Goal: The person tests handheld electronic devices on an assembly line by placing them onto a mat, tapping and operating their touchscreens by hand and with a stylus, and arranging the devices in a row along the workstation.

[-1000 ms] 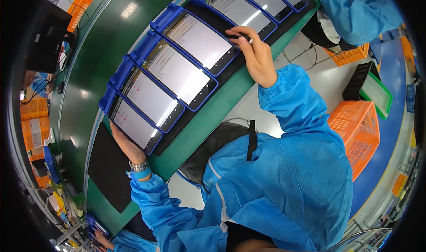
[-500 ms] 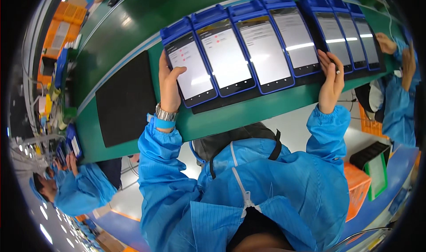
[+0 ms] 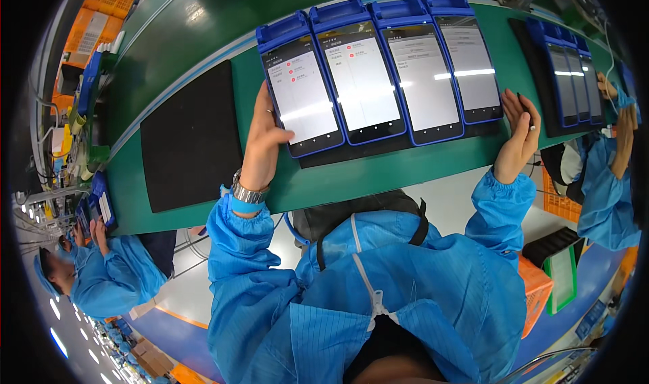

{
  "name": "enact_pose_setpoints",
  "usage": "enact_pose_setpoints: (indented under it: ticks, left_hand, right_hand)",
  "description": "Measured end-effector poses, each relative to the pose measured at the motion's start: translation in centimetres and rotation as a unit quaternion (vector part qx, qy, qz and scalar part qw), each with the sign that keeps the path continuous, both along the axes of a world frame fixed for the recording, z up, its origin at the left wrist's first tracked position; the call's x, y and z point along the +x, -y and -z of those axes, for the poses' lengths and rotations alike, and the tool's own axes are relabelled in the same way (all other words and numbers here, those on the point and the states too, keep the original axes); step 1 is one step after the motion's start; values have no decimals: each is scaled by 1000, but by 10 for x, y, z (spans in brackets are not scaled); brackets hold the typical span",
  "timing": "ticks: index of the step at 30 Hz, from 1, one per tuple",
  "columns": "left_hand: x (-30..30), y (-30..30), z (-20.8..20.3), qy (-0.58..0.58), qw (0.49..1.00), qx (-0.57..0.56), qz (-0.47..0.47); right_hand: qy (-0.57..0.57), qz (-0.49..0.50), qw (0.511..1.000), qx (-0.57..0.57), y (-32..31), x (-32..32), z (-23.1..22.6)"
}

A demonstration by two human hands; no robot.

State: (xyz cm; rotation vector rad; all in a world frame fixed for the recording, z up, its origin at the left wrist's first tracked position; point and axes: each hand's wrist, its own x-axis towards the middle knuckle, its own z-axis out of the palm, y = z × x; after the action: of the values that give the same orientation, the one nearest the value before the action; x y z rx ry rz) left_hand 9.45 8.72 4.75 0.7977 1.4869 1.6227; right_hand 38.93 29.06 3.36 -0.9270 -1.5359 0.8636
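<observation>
Four blue handheld devices with lit white screens lie side by side on a black mat [image 3: 378, 151]. My left hand [image 3: 263, 140] clasps the leftmost device [image 3: 302, 100] at its left edge, thumb over the screen's lower corner. A metal watch sits on that wrist. My right hand [image 3: 517, 137] rests against the right edge of the rightmost device [image 3: 470, 63], fingers pointing up, with a thin dark stylus [image 3: 524, 108] between them. The two middle devices [image 3: 392, 80] lie untouched between my hands.
The mat lies on a green table [image 3: 338, 181] beside a green belt [image 3: 203, 26]. A bare black mat [image 3: 189, 140] is to the left, more blue devices [image 3: 571, 80] to the right by a co-worker's hands [image 3: 622, 120]. Another co-worker [image 3: 101, 276] is lower left. An orange crate [image 3: 537, 289] stands at my right.
The view has swung so the row of devices now lies straight in front. My hands stay at the two ends of the row, now closing in on four devices.
</observation>
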Motion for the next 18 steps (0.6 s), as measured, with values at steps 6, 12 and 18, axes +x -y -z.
enact_pose_setpoints:
  ticks: [6,12,18]
  left_hand:
    - [-7,-19,3,5,992,-26,-123]
    - [-13,-46,0,10,989,-73,-125]
    - [-12,-55,16,90,989,54,-100]
  right_hand:
    - [6,-1,1000,-4,2,-2,4]
    - [1,18,1000,-4,1,1,3]
    - [-38,12,999,-12,-12,1,6]
